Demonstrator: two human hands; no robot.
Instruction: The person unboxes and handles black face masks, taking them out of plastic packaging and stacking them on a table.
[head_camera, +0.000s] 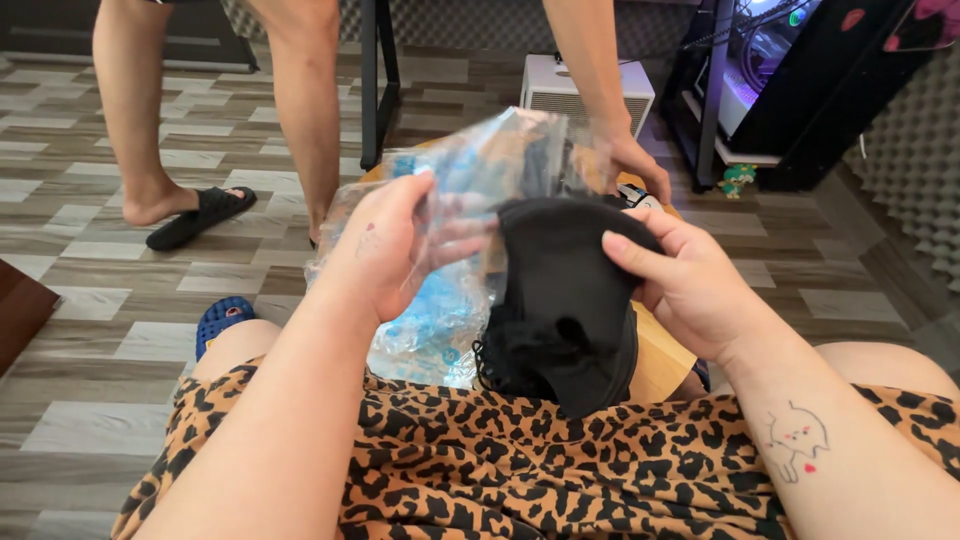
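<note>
A black garment (565, 300) is gripped by the right hand (690, 285) just right of a clear plastic bag (455, 210), which is pinched shut-fingered by the left hand (400, 250), while beyond the bag another person's hand (635, 165) is reaching toward a wooden stool (660, 360).

1. Cloth piece (565, 300), centre: plain black.
2. Plastic bag (455, 250), left of the cloth: clear, with light blue print.
3. Garment (520, 470), near edge: tan with black and brown leopard spots.
4. Floor (90, 250): grey and beige wood-grain planks.
5. Sandal (200, 215), far left: black.
6. Clog (222, 318), near left: blue.
7. Box (585, 90), far centre: white.
8. Small table (660, 360): light wood.
</note>
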